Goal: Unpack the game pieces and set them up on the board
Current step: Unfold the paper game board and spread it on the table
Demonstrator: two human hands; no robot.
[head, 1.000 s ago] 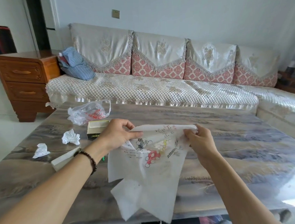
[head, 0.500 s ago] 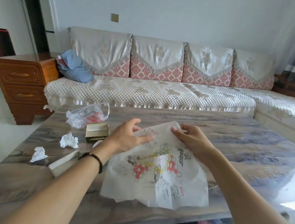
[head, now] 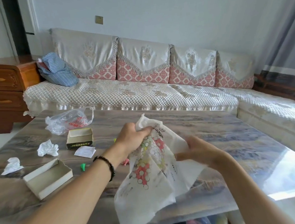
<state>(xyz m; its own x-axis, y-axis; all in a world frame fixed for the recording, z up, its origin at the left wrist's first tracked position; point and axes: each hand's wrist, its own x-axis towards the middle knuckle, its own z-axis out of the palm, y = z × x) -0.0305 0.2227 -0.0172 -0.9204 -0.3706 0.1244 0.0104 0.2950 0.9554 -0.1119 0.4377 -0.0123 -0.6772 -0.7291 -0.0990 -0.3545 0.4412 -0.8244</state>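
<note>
A thin white cloth game board (head: 151, 169), printed with red, yellow and green circles, hangs bunched above the table. My left hand (head: 132, 138) clenches its upper part. My right hand (head: 195, 152) grips its right side, blurred. Small game pieces lie on the table beneath: a green one (head: 83, 166), a pink one (head: 125, 162) and a yellow-green one (head: 114, 140), partly hidden by my left arm. Two open box halves (head: 79, 137) (head: 48, 178) rest at left. A clear plastic bag (head: 67, 121) holds red pieces.
Two crumpled tissues (head: 47, 148) (head: 12, 166) and a folded paper slip (head: 85, 151) lie on the marbled glass-topped table (head: 229, 142). A quilted sofa (head: 134, 93) runs behind it, with a wooden cabinet (head: 7, 89) at far left.
The cloth board, held spread between both hands a second ago, is now scrunched up. My left hand has closed into a fist on its top and my right hand has dropped lower on the right.
</note>
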